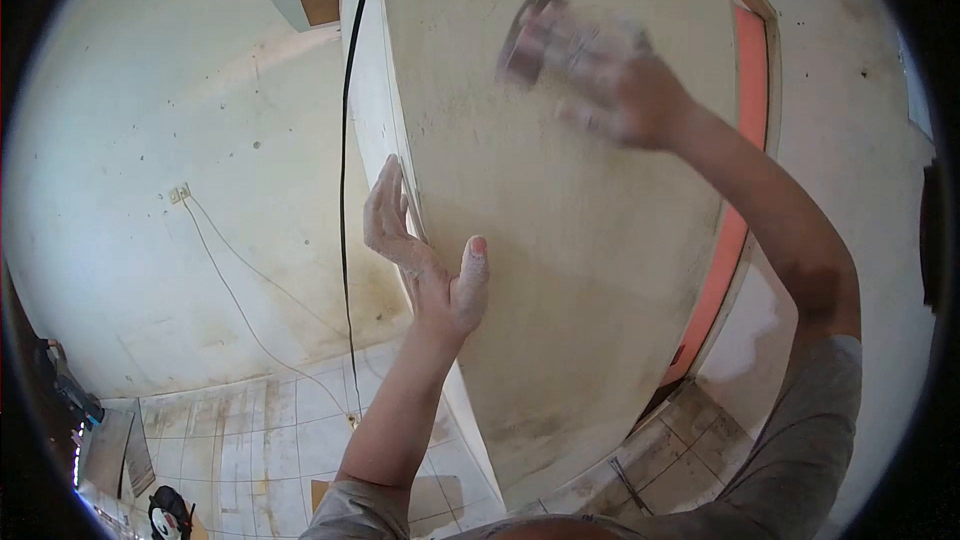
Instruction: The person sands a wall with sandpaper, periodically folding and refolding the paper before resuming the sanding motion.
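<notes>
Right fingers (592, 52) seemingly grip a blurred block (524, 38), probably light, stiff, best held by its sides; left fingers (384, 215) spread, empty.

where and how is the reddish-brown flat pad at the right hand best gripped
Probably across its back, from the room side: the reddish-brown flat pad seems to lie with its other face toward the flat beige wall. The right hand has its fingers over it that way; blur hides its exact edges.

The left hand (432, 278) has room rightward; black cable (345, 140) hangs leftward.
</notes>
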Demonstrator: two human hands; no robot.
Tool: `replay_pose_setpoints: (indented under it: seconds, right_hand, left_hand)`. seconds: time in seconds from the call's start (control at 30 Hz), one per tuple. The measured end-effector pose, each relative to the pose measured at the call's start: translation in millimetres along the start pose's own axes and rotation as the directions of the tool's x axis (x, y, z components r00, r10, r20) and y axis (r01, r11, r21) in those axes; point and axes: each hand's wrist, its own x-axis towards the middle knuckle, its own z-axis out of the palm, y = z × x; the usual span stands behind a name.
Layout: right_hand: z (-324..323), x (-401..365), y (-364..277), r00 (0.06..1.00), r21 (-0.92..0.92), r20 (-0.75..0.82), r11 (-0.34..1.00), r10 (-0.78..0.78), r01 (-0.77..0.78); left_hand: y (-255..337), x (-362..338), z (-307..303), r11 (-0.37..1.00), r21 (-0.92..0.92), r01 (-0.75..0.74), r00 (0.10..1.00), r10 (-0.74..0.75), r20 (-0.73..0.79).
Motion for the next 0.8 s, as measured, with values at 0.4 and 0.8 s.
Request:
replay_pose_setpoints:
  seconds: [0.4,0.8]
  right_hand:
    - [1.1,-24.8,-99.5,0.969,0.36,0.091,0.915,-0.228,0.182]
    - [24.5,22.8,-1.3,0.936,0.152,-0.276,0.972,0.217,-0.18]
  left_hand:
    - [-1.2,-2.1,-4.0,1.0,-0.012,0.015,1.0,-0.015,-0.009]
    - [5.7,3.3,-0.8,0.992,0.039,0.116,0.993,-0.116,-0.006]
